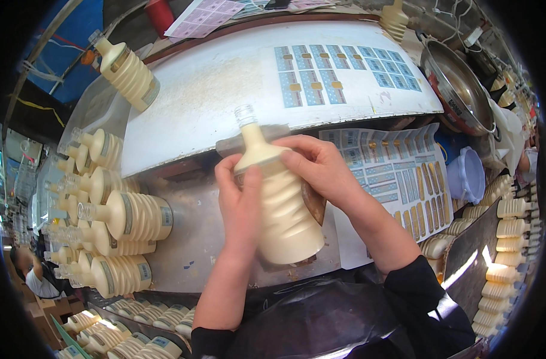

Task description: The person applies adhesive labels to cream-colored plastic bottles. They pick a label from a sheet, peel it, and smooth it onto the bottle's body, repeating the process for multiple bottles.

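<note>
A cream bottle (pixel 285 209) with a spirally ridged body and a clear threaded neck is between my two hands, tilted, its neck pointing away from me. My left hand (pixel 239 194) is closed around the left side of its shoulder, the thumb lying on the front. From the right, my right hand (pixel 321 164) grips the shoulder, with the thumb pressed near a greyish band there. Part of that band is hidden by my fingers. Beside my right forearm lies a sheet of blue and gold labels (pixel 398 185), partly peeled.
Blue labels (pixel 312 87) lie in rows on the white board (pixel 213 90). Labelled bottles (pixel 126 215) are stacked at left, and another bottle (pixel 129 75) stands at the far left. A metal pan (pixel 458 78) and a lilac bucket (pixel 466 175) are at right. Rows of bottles (pixel 503 272) fill the right side.
</note>
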Motion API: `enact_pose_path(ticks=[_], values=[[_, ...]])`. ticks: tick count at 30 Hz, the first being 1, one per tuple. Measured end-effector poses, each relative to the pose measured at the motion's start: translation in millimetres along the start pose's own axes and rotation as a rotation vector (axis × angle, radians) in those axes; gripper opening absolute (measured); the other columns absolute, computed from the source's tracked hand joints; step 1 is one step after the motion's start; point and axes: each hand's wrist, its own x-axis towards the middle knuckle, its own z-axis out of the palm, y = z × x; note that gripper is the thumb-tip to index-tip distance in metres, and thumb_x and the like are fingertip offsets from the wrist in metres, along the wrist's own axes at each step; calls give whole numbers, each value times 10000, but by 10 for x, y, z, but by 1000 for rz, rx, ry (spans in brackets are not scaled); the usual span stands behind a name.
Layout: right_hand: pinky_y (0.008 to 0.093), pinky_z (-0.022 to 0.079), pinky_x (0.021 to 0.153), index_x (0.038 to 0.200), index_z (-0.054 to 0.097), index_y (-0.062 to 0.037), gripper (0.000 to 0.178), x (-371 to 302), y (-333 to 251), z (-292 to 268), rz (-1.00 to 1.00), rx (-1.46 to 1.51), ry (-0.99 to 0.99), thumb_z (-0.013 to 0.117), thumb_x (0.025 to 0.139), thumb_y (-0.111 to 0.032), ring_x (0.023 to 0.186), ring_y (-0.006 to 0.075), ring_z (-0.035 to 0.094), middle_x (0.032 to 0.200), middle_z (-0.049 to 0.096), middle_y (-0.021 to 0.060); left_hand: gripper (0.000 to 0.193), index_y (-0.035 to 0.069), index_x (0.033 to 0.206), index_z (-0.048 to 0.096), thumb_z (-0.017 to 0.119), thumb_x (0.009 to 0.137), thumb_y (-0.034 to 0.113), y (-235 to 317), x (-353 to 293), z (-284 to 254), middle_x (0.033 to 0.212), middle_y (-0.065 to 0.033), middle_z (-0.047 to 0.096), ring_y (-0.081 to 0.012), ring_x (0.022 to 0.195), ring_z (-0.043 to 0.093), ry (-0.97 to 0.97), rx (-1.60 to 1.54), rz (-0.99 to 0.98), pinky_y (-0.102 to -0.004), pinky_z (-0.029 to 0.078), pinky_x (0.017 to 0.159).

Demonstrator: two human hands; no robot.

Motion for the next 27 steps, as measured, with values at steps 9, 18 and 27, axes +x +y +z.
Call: enact_pose_path(ticks=[9,18,27], values=[[267,535,893,1283,685,20,343,-1,20,10,-15,-36,17,659,1020,-200,1008,105,658,1117,728,68,475,37,1340,465,614,1029,363,-8,0,-18,1212,-164,614,-203,1078,594,-2,21,6,-351,499,938],[272,528,912,1285,684,17,346,-14,-19,3,-20,-74,17,660,1025,-211,1033,103,649,1138,726,62,476,39,1324,489,634,1015,370,-13,6,-7,1216,-162,627,-219,1085,609,20,38,19,-362,500,946],[266,521,918,1282,682,18,355,-27,-48,7,-23,-80,15,652,1036,-236,1033,99,641,1141,724,53,490,49,1326,498,654,1004,385,-26,5,-2,1188,-163,650,-228,1065,633,40,68,19,-369,506,939]])
